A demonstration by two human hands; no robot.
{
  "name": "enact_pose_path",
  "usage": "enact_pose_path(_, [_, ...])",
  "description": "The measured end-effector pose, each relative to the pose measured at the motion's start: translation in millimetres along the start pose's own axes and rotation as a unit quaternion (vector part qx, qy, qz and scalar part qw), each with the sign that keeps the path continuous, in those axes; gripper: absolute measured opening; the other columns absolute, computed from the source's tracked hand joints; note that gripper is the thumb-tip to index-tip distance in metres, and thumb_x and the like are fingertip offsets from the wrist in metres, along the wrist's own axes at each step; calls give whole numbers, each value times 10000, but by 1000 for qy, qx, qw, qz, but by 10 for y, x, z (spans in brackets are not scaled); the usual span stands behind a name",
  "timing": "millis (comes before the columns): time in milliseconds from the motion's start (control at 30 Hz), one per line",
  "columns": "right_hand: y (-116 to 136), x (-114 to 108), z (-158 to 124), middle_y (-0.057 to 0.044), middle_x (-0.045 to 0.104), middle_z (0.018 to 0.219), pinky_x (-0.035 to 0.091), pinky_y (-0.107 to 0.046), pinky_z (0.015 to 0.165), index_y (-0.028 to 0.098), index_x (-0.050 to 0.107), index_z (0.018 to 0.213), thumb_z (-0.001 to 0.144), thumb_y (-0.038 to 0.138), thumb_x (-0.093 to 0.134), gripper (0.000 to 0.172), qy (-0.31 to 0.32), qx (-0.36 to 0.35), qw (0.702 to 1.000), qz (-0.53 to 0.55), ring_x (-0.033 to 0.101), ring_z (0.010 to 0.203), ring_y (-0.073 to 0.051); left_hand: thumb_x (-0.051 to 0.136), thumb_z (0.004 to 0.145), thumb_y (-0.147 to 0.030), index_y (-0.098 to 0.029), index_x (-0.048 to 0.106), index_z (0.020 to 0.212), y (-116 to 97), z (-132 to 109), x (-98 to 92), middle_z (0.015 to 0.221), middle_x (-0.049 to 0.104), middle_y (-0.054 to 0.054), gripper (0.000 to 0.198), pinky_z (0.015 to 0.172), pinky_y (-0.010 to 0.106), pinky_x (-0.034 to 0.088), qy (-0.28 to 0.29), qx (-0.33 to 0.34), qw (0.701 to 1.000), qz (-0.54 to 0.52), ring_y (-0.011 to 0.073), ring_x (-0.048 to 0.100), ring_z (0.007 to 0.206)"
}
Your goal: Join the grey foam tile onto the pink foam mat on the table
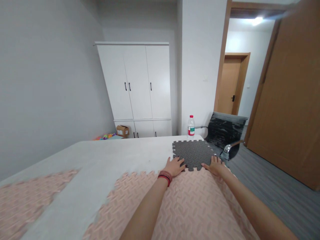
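A dark grey foam mat tile (193, 151) with toothed edges lies flat on the white table, its near edge against the far edge of a large pink foam mat (195, 203). My left hand (175, 166), with red bands at the wrist, rests spread over the grey tile's near left corner. At the tile's near right corner lies my right hand (215, 165), fingers apart and fingertips on or beside its edge. Neither hand grips anything. Whether the teeth of the two mats interlock is partly hidden by the hands.
Another pink foam mat (30, 196) lies at the left of the white table (100, 160). A bottle with a red cap (191, 126) stands beyond the grey tile. To the right is a black chair (225, 133); a white cabinet (140, 83) and a cardboard box (122, 131) are behind.
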State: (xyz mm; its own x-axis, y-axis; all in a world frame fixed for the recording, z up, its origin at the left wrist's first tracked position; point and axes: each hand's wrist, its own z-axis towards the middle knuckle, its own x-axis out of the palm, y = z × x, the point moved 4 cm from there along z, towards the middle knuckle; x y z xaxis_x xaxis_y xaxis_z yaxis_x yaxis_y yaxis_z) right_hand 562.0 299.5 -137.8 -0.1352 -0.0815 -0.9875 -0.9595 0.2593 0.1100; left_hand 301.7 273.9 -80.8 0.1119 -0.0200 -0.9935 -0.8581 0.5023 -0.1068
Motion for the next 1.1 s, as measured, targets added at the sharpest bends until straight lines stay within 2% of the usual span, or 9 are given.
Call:
enact_pose_path(133, [-4, -41, -95, -122, 65, 1525, 92, -521, 1084, 120, 93, 1457, 786, 735, 208, 917, -4, -50, 999, 5, 8, 1388, -303, 420, 845, -585, -178, 517, 1177, -232, 188, -49, 1198, 562, 91, 534, 1029, 523, 304, 5, -57, 998, 40, 240, 500, 1132])
enact_pose_path(267, [45, -80, -162, -73, 53, 1533, 55, -525, 1085, 212, 85, 1461, 820, 696, 166, 807, 7, -94, 996, 4, -25, 1394, -250, 429, 798, -654, -165, 472, 1240, -389, 311, 0, 1229, 544, 115, 661, 1063, 546, 221, 6, -112, 992, 62, 269, 465, 1175])
enact_pose_path(333, [89, -86, -163, -112, 34, 1529, 41, -564, 1071, 180, 53, 1462, 792, 733, 179, 878, 22, -89, 996, 3, -30, 1391, -279, 395, 785, -687, -179, 373, 1333, -381, 310, 54, 1341, 453, 136, 747, 1075, 563, 170, 5, -122, 991, 59, 300, 370, 1265])
enact_pose_path(433, [162, -92, -143, -169, -35, 1518, 13, -626, 1041, 118, -14, 1455, 700, 826, 218, 1061, 52, -69, 996, 1, -61, 1379, -335, 287, 756, -751, -202, 233, 1410, -306, 276, 131, 1455, 298, 164, 855, 1058, 576, 181, 12, -120, 992, 39, 344, 214, 1351])
enact_pose_path(533, [214, -110, -121, -189, -74, 1510, 8, -653, 1024, 103, -64, 1445, 625, 875, 275, 1176, 80, -54, 995, -3, -86, 1371, -355, 209, 723, -784, -206, 191, 1426, -248, 278, 172, 1486, 222, 187, 910, 1045, 571, 205, 34, -118, 992, 20, 360, 152, 1372])
enact_pose_path(633, [254, -130, -95, -168, -89, 1513, 13, -656, 1023, 135, -88, 1443, 596, 880, 327, 1202, 98, -39, 994, -10, -97, 1371, -341, 197, 706, -794, -211, 173, 1430, -240, 324, 181, 1497, 182, 193, 930, 1041, 584, 203, 56, -124, 991, 9, 360, 128, 1379])
enact_pose_path(800, [300, -129, -68, -182, -97, 1509, 73, -722, 967, 147, -90, 1443, 575, 879, 366, 1223, 112, 7, 993, -20, -71, 1366, -374, 237, 677, -810, -210, 181, 1428, -234, 351, 184, 1494, 189, 203, 964, 1025, 619, 201, 57, -135, 989, 9, 374, 140, 1374])
enact_pose_path(1000, [261, -148, -164, -137, -121, 1514, 27, -683, 1004, 197, -113, 1439, 602, 853, 379, 1171, 111, -35, 993, -20, -102, 1372, -335, 178, 727, -770, -231, 186, 1427, -221, 275, 193, 1495, 202, 184, 884, 1009, 603, 247, 38, -119, 992, 6, 349, 133, 1382])
enact_pose_path(1100, [245, -170, -222, -147, -122, 1512, 26, -681, 1003, 194, -98, 1442, 617, 838, 386, 1153, 105, -34, 994, -18, -102, 1370, -344, 235, 737, -755, -194, 294, 1396, -304, 201, 103, 1433, 321, 220, 867, 1037, 602, 188, 2, -108, 994, 19, 375, 239, 1340])
